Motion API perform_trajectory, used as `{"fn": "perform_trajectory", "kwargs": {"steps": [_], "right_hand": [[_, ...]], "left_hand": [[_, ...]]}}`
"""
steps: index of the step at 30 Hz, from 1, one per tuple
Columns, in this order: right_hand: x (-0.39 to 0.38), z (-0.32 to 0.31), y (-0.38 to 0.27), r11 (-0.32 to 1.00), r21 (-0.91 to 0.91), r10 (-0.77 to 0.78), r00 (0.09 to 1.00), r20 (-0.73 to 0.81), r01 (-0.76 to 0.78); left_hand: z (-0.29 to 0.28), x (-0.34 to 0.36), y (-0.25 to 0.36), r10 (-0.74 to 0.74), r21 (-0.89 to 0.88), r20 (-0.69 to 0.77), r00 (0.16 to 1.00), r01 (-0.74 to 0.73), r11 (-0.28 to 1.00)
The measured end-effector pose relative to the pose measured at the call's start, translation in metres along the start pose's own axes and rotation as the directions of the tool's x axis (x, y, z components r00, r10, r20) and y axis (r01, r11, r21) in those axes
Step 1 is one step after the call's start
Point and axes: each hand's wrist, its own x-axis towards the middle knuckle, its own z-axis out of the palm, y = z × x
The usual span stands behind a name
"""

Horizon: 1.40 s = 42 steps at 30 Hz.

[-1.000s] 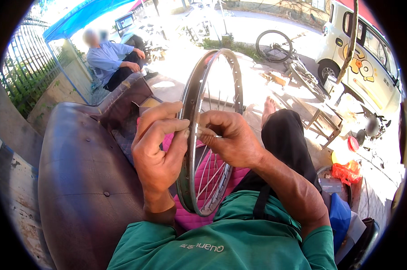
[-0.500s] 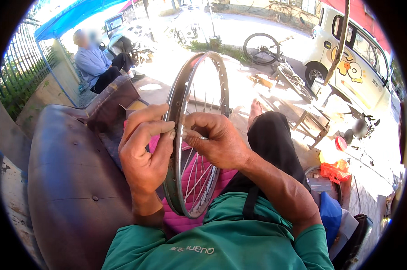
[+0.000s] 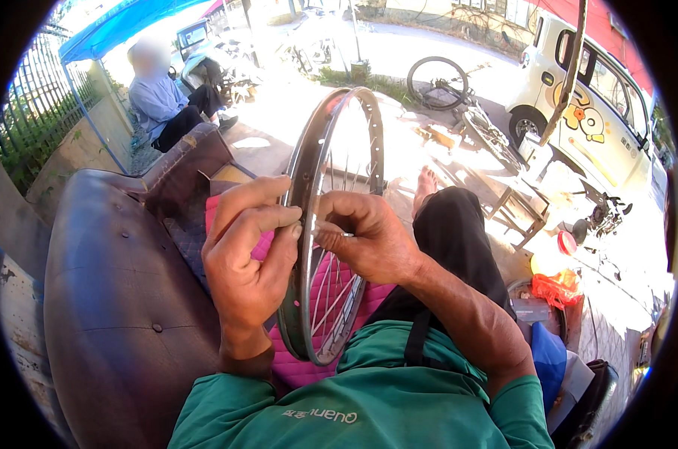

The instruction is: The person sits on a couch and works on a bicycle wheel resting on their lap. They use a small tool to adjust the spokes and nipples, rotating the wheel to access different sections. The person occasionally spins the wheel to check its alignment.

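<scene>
A bare bicycle wheel rim (image 3: 300, 329) stands upright in front of my chest, with thin silver spokes (image 3: 330, 299) inside it and no tyre. My left hand (image 3: 245, 254) is at the rim's outer channel, thumb and fingertips pinched together against it; whatever lies between them is too small to make out. From the inner side, my right hand (image 3: 372, 236) reaches to the same part of the rim. Its thumb and curled fingers close on a thin silver spoke, whose end shows beside the thumb. The rim's lower part rests by my lap, over a pink quilted cover (image 3: 279, 352).
A brown padded sofa (image 3: 122, 299) stands at my left; a seated person (image 3: 159, 105) is beyond it. At right are a wooden stool (image 3: 518, 213), a red plastic bag (image 3: 557, 288) and a blue cloth (image 3: 548, 359). Farther off are a bicycle (image 3: 438, 84) and a white van (image 3: 578, 97).
Both hands and the upper rim have shifted very slightly to the right. The pinching grips look the same. The seated person's head has turned or moved a little.
</scene>
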Motion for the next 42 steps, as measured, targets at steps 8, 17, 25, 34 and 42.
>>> {"fn": "perform_trajectory", "kwargs": {"steps": [8,17,25,34,42], "right_hand": [[-0.003,-0.002,0.005,1.000,0.001,-0.009,1.000,-0.001,0.009],[-0.005,-0.001,0.001,0.999,0.048,-0.023,1.000,-0.008,0.023],[-0.006,-0.007,-0.008,0.999,-0.048,0.002,0.998,0.061,0.001],[-0.007,-0.006,0.001,0.999,0.003,-0.034,0.999,0.012,0.034],[-0.005,-0.008,0.007,0.998,0.045,-0.035,0.998,0.044,0.033]], "left_hand": [[0.000,-0.001,0.001,-0.025,-0.040,0.003,1.000,0.025,0.999],[-0.001,-0.001,0.001,-0.014,-0.043,0.016,1.000,0.015,0.999],[-0.002,-0.002,-0.001,-0.008,-0.074,0.025,1.000,0.010,0.997],[-0.007,0.003,0.000,0.037,-0.024,0.076,0.996,-0.035,0.999],[-0.008,0.003,0.002,0.012,0.016,0.080,0.997,-0.014,1.000]]}}
